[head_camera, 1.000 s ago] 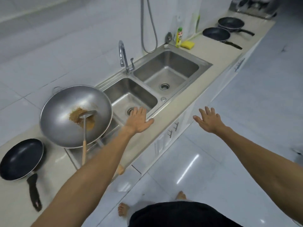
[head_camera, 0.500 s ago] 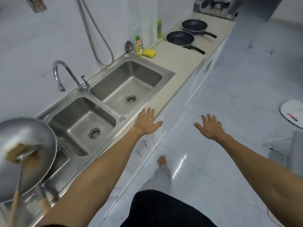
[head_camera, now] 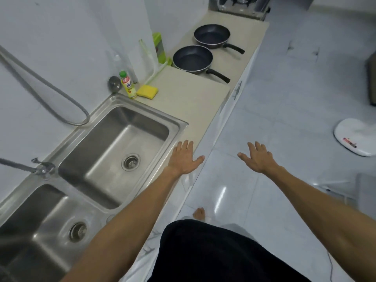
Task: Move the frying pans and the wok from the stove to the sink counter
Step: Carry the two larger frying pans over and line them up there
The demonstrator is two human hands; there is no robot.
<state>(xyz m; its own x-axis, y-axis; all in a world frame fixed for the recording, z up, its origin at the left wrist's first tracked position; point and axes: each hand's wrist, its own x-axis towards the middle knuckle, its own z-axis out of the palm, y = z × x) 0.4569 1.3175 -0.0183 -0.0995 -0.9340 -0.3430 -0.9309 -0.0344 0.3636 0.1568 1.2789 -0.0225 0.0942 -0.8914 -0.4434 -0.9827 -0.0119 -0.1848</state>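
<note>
Pans (head_camera: 192, 59) (head_camera: 211, 36) sit well beyond both empty, spread hands (head_camera: 184, 158) (head_camera: 258, 158).

Two frying pans on the table beyond the sink.
The near frying pan (head_camera: 192, 60) and the far frying pan (head_camera: 211, 36) are dark, round and empty, sitting upright side by side, each black handle pointing right toward the table's front edge.
</note>
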